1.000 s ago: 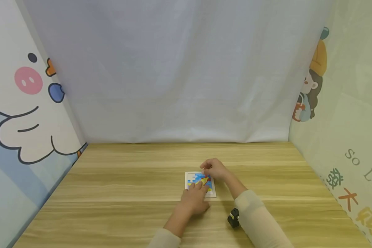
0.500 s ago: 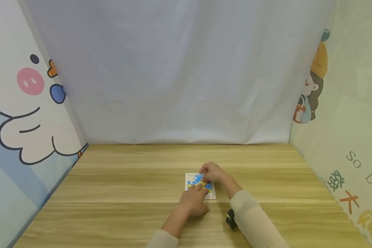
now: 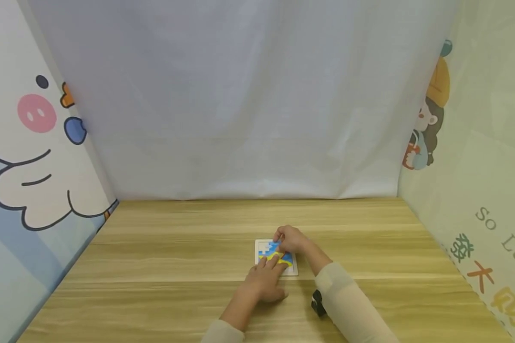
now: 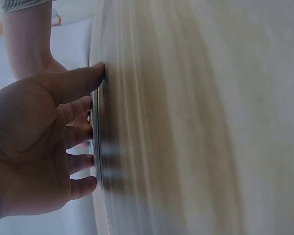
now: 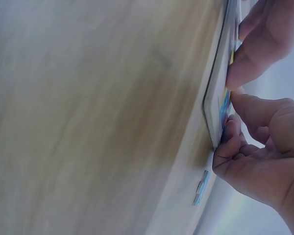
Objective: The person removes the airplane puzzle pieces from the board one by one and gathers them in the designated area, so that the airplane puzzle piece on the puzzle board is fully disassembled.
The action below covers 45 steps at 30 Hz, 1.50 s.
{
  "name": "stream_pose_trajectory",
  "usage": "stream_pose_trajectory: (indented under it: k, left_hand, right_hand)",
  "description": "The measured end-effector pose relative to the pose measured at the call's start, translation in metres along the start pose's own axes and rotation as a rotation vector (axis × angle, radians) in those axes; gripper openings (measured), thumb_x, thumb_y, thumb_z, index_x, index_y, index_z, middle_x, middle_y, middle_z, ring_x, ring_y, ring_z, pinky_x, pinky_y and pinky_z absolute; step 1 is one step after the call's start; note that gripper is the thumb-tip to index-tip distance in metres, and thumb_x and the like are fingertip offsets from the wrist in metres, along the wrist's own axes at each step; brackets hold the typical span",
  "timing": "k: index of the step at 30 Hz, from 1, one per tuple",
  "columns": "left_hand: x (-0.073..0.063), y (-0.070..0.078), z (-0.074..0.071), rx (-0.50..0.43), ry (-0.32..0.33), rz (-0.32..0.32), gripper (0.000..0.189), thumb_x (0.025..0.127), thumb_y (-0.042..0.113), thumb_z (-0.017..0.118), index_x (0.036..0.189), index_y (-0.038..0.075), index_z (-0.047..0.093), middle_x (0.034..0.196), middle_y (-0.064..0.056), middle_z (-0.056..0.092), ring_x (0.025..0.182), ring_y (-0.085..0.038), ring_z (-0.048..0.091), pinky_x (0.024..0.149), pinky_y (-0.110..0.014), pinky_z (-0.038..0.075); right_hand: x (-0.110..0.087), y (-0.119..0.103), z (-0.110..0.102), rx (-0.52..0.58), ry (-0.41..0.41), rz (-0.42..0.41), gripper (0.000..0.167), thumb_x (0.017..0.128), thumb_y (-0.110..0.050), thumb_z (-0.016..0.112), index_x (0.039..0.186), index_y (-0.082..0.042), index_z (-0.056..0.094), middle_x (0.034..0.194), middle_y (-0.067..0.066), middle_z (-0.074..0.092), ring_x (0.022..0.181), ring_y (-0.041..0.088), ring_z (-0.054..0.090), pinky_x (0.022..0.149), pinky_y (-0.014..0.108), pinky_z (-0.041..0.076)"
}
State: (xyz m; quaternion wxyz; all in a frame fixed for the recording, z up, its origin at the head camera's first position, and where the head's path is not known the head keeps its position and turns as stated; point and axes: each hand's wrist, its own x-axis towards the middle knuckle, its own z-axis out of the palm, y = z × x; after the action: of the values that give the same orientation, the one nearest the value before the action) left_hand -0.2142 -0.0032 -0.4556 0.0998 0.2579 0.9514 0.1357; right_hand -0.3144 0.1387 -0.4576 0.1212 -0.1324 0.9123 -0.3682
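Note:
A small square jigsaw puzzle [image 3: 263, 254] in a white frame lies on the table, its picture blue, yellow and red, with pale gaps at the upper left. My left hand [image 3: 265, 281] rests on its near part, fingers spread; in the left wrist view the fingertips of that hand [image 4: 34, 142] touch the frame's edge. My right hand [image 3: 293, 239] is curled at the far right corner. In the right wrist view, thumb and fingers of that hand [image 5: 264, 137] pinch at a blue puzzle piece [image 5: 225, 105], mostly hidden by them.
One loose bluish piece [image 5: 201, 188] lies on the wooden table [image 3: 154, 257] beyond the frame in the right wrist view. A small black object [image 3: 318, 303] sits beside the right sleeve. A pale curtain [image 3: 257, 105] hangs behind, with printed panels on both sides.
My right hand has moved slightly left and toward me, lower over the puzzle, covering more of its red part. The left hand stays on the puzzle, with little change.

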Motion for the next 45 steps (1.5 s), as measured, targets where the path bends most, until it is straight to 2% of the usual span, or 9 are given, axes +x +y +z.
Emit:
stream_pose_trajectory:
  k: [18,30,34,45]
  left_hand:
    - [-0.0008,0.0028,-0.0028,0.000,0.001,-0.009,0.065,0.077,0.039,0.071,0.134,0.017,0.048,0.146,-0.011,0.034,0.130,-0.041,0.028,0.097,-0.056,0.033]
    - [0.0018,0.0019,-0.0018,0.021,0.007,-0.004,0.064,0.077,0.039,0.071,0.133,0.016,0.049,0.145,-0.011,0.035,0.129,-0.041,0.030,0.096,-0.056,0.034]
    - [0.0030,0.0016,-0.0033,0.038,0.021,0.000,0.065,0.076,0.040,0.072,0.132,0.016,0.050,0.144,-0.011,0.036,0.129,-0.040,0.031,0.095,-0.056,0.036]
    - [0.0008,0.0011,-0.0041,0.014,0.020,0.005,0.063,0.076,0.039,0.072,0.131,0.015,0.051,0.143,-0.011,0.037,0.128,-0.040,0.033,0.093,-0.056,0.037]
  right_hand:
    - [-0.0041,-0.0018,0.0012,-0.043,0.019,-0.046,0.019,0.074,0.004,0.070,0.088,-0.001,0.060,0.079,0.005,0.055,0.074,0.019,0.052,0.067,0.031,0.045]
    - [-0.0002,0.0022,0.0034,-0.069,-0.011,-0.062,0.020,0.077,0.005,0.068,0.092,-0.003,0.057,0.088,0.007,0.057,0.085,0.023,0.054,0.077,0.038,0.047]
    - [-0.0002,0.0008,0.0022,-0.066,0.003,-0.070,0.020,0.077,0.004,0.069,0.092,-0.003,0.058,0.089,0.008,0.058,0.087,0.024,0.055,0.079,0.040,0.047]
    - [-0.0057,-0.0046,0.0037,-0.084,0.018,-0.099,0.023,0.077,0.005,0.069,0.092,-0.003,0.053,0.088,0.008,0.056,0.085,0.025,0.054,0.077,0.040,0.047]
